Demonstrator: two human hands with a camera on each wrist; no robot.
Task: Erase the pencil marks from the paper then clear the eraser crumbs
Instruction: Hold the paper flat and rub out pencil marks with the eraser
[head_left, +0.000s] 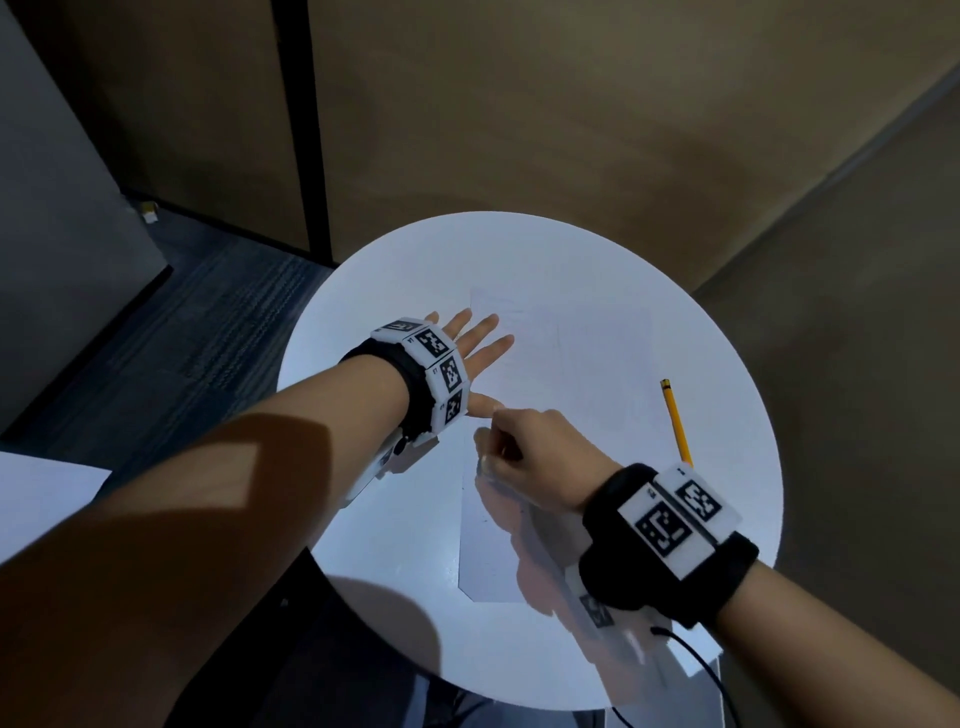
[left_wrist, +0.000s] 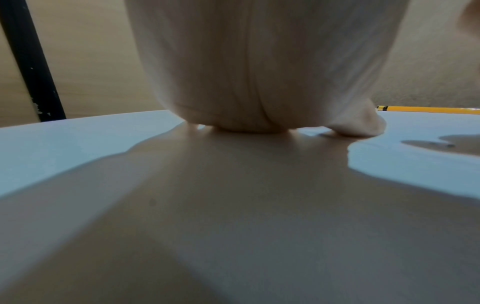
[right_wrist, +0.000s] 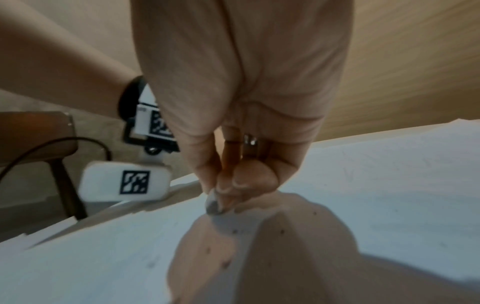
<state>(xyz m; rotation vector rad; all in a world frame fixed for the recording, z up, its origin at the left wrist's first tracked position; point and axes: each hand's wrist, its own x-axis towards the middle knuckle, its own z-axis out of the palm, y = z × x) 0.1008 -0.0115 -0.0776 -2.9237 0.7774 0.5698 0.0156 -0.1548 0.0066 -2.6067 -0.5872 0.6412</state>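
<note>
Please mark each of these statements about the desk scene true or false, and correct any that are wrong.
1. The left hand lies flat with fingers spread at the left edge of the paper. True.
2. The pencil is held in the right hand. False: it lies on the table, to the right of the paper, untouched.
3. The right hand pinches a small grey eraser against the paper. True.
4. The table is square and dark. False: it is round and white.
5. Dark crumbs lie on the paper near the eraser. True.
6. Both wrists are bare. False: each wears a band with black-and-white markers.
</note>
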